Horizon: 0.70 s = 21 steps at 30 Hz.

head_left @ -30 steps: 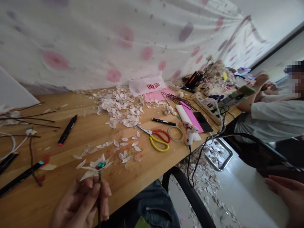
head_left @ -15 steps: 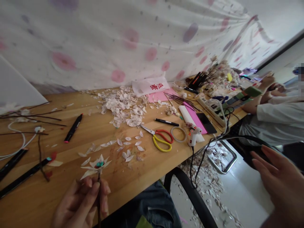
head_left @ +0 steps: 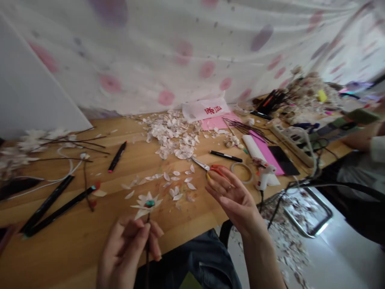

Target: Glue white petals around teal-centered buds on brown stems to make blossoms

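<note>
Left hand [head_left: 128, 245] pinching one flower [head_left: 149, 204] by its stem [head_left: 147, 249]; right hand [head_left: 236, 196], apart and loosely spread, partly hiding one pair of scissors [head_left: 200, 163].

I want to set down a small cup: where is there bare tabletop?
Mainly lower left, between the long black markers and the left hand. A smaller patch lies between the loose petals and the table's front edge. It's crowded at the petal pile and around the scissors and glue gun.

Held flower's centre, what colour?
The flower's centre is mostly teal green, best seen in the head view.
</note>
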### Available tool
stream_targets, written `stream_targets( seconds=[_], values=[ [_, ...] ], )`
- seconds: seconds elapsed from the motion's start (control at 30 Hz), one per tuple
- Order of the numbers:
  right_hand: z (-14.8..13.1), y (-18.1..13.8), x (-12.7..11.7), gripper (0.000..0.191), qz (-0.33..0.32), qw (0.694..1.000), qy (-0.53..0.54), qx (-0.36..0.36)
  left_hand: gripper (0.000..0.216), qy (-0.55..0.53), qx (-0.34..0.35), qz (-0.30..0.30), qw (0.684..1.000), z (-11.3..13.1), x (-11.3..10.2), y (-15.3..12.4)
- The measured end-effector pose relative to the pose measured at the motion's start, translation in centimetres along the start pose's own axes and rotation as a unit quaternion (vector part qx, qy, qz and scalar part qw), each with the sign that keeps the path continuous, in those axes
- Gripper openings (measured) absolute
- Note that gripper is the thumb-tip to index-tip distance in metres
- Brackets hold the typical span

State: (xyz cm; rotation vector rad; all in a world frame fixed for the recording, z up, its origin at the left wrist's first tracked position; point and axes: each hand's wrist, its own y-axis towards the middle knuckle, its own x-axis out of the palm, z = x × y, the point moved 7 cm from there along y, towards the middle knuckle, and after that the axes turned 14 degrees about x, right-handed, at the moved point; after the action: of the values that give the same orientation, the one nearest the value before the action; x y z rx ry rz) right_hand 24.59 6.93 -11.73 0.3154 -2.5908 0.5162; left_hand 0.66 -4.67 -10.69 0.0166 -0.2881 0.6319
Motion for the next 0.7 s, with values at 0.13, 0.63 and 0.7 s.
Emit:
stream_targets(
  seconds=[0.13,0.63,0.7],
  values=[
    [2.4,-0.4,1.9,0.025,0.010,0.995,-0.026,0.101,0.021,-0.004,0.041,-0.026,0.999,0.2,0.9,-0.5],
    [2.6,-0.1,-2.7,0.071,0.083,0.990,-0.079,0.078,0.026,-0.025,0.014,-0.044,0.999,-0.3,2.2,-0.9],
    [1.1,-0.3,-4.4,0.072,0.172,0.976,-0.137,0.002,0.031,-0.047,-0.009,-0.055,0.997,-0.6,2.4,-0.7]
  ],
)
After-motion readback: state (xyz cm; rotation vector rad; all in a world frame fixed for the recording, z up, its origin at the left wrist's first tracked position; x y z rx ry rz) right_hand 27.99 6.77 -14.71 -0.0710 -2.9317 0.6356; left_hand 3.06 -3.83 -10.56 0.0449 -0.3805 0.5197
